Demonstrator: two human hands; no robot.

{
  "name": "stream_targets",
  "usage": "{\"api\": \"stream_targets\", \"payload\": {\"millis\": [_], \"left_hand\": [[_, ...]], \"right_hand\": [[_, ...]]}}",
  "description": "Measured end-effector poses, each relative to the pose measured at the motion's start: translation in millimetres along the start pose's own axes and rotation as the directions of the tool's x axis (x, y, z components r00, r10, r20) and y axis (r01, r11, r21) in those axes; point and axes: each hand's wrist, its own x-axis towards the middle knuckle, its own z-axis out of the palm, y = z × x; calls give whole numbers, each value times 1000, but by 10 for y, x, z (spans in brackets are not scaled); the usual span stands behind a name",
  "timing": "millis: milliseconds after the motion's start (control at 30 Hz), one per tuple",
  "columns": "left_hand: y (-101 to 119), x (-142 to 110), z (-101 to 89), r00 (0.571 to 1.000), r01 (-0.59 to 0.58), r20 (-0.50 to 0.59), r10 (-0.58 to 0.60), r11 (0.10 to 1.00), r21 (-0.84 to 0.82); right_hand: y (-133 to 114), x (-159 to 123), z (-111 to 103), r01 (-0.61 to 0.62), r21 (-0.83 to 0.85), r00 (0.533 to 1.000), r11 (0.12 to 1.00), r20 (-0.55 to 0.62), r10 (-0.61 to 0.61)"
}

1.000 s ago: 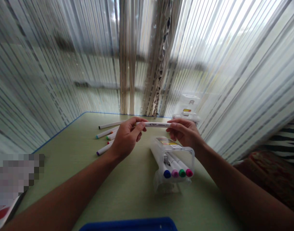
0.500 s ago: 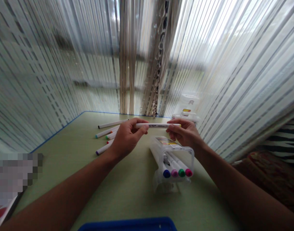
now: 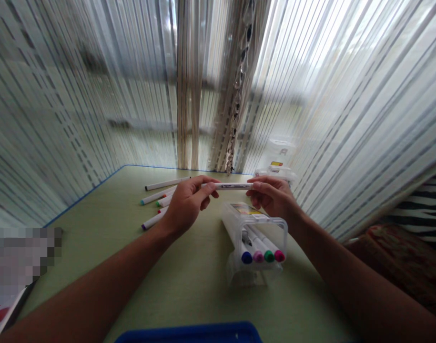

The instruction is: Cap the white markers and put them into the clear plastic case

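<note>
A white marker (image 3: 234, 186) with dark print on its barrel is held level above the table, between my two hands. My left hand (image 3: 189, 202) pinches its left end with thumb and fingers. At the other end, my right hand (image 3: 273, 195) grips it the same way, and the fingers cover that tip. Just below my right hand lies a clear plastic case (image 3: 232, 224), its open end facing me. Inside it are several markers (image 3: 264, 245) with blue, pink, green and magenta ends. Several loose white markers (image 3: 153, 221) lie beyond and left of my left hand.
A green table (image 3: 189, 286) with a blue edge carries everything. Another clear container (image 3: 275, 174) stands at the back right, near the striped string curtain (image 3: 132, 95). A blue object (image 3: 189, 333) shows at the near edge. Patterned fabric (image 3: 396, 257) is at right.
The marker has turned slightly between my hands: its print has shifted, and the yellow tip seen at its right end is now covered by my right fingers. The case has stayed put.
</note>
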Motion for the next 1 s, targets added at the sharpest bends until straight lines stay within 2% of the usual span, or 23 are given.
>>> {"api": "stream_targets", "payload": {"millis": [600, 1000], "left_hand": [[-47, 21, -15, 1000, 18, -16, -20, 996, -83], [-34, 7, 10, 999, -36, -8, 36, 999, 38]], "right_hand": [[-13, -6, -8, 2, 21, 1000, 1000, 24, -3], [-3, -1, 26, -7, -17, 1000, 1000, -19, 6]]}}
